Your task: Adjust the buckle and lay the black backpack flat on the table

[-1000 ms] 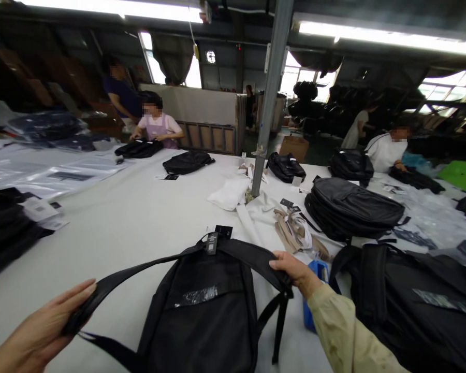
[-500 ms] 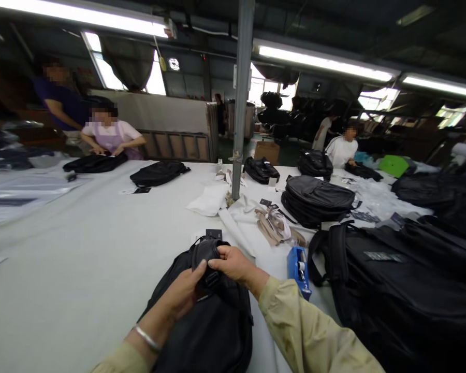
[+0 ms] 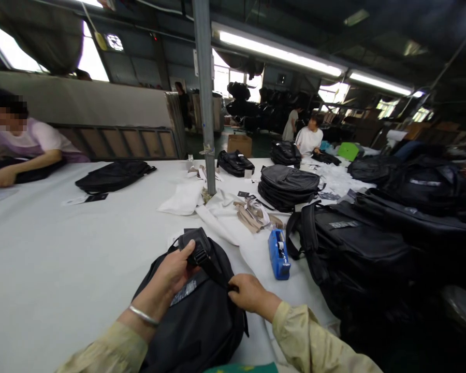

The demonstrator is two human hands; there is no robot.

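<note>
A black backpack [image 3: 196, 324] lies flat on the white table [image 3: 62, 259] right in front of me. My left hand [image 3: 173, 272] presses the folded shoulder straps and their buckle [image 3: 197, 247] down on the top of the bag, thumb over the buckle. My right hand [image 3: 248, 295] grips a strap at the bag's right edge. A silver bangle sits on my left wrist. A strip of clear tape shows on the bag under my left hand.
A blue tape dispenser [image 3: 278, 254] lies just right of the bag. Piled black backpacks [image 3: 357, 248] fill the right side, another stack [image 3: 289, 185] further back. A metal pole [image 3: 204, 98] rises mid-table beside white cloths and beige straps. A seated person [image 3: 21, 150] works at far left.
A second ago my hands held the straps spread wide apart. They brought the straps together on top of the bag, and my right hand has since slid down to its right edge.
</note>
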